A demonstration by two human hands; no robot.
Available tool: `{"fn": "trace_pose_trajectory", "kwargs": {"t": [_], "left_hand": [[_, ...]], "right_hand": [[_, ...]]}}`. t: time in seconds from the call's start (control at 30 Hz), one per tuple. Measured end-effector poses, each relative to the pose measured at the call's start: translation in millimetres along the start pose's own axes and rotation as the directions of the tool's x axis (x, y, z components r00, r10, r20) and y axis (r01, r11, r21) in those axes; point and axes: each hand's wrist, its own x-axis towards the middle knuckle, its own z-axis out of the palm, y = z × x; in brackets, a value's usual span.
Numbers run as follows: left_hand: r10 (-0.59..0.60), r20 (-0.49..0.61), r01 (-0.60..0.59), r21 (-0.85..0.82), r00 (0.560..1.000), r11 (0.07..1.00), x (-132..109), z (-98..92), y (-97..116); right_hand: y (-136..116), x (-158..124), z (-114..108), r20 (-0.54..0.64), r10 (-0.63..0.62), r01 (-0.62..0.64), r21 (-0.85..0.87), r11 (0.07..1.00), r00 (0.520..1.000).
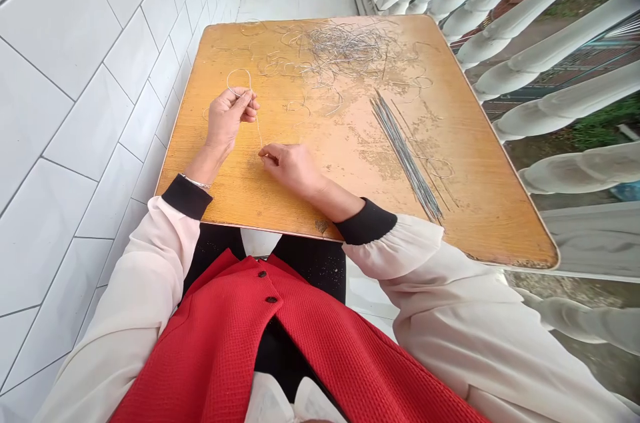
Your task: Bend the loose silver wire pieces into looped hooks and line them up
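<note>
A thin pale wire [239,70] runs between my two hands above the left part of the wooden table. My left hand [231,115] pinches it between thumb and fingers, and a round loop of the wire stands up above the fingertips. From there a short length comes down to my right hand [293,166], whose thumb and forefinger pinch the lower end. This right hand is low over the tabletop near its front edge. Whether the wire is twisted or knotted at the left fingertips is too small to tell.
A tangled heap of wire [345,43] lies at the table's far side, with loose curled pieces around it. A bundle of straight grey wires [407,156] rests on the right half of the table [480,210]. White tiled wall [95,116] borders the left, a white balustrade [530,70] the right.
</note>
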Motion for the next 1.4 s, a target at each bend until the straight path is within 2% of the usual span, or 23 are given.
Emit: {"fn": "trace_pose_trajectory", "kwargs": {"t": [0.1, 0.23, 0.33, 0.4, 0.5, 0.63, 0.7, 0.8, 0.93, 1.2, 1.4], "left_hand": [[-0.016, 0.039, 0.016, -0.007, 0.999, 1.000, 0, -2.8, 0], [-0.045, 0.163, 0.048, -0.019, 0.986, 0.999, 0, -9.0, 0], [-0.094, 0.253, 0.088, 0.033, 0.963, 0.996, -3, -9.8, 3], [-0.127, 0.297, 0.114, 0.061, 0.946, 0.992, -6, -6.8, 5], [-0.143, 0.334, 0.128, 0.068, 0.932, 0.990, -13, -0.4, 8], [-0.157, 0.367, 0.134, 0.088, 0.917, 0.987, -17, 1.6, 10], [-0.171, 0.360, 0.141, 0.108, 0.917, 0.984, -16, -1.5, 11], [-0.136, 0.276, 0.106, 0.120, 0.951, 0.987, -13, -6.3, 13], [-0.041, 0.176, 0.020, 0.120, 0.984, 0.993, -10, -4.9, 14], [-0.038, 0.122, 0.031, 0.057, 0.992, 0.998, -12, 5.1, 8], [-0.048, 0.076, 0.049, -0.013, 0.996, 0.999, -16, 12.5, 4]], "right_hand": [[0, -1, -2, 0.043, 0.030, -0.032, 0.038, 0.999, 0.999], [8, 2, -18, 0.045, 0.119, -0.127, 0.266, 0.956, 0.992], [16, 12, -34, -0.056, 0.255, -0.189, 0.527, 0.828, 0.965], [17, 21, -43, -0.104, 0.314, -0.171, 0.660, 0.732, 0.944], [10, 34, -51, -0.147, 0.313, -0.117, 0.718, 0.686, 0.938], [-2, 47, -52, -0.155, 0.258, -0.082, 0.692, 0.717, 0.953], [-4, 50, -50, -0.166, 0.283, -0.088, 0.703, 0.706, 0.945], [-3, 50, -45, -0.159, 0.341, -0.115, 0.745, 0.657, 0.926], [-2, 44, -39, -0.080, 0.320, -0.134, 0.793, 0.594, 0.944], [-3, 41, -28, -0.071, 0.331, -0.102, 0.874, 0.475, 0.941], [3, 43, -23, -0.129, 0.373, -0.063, 0.885, 0.462, 0.919]]}}
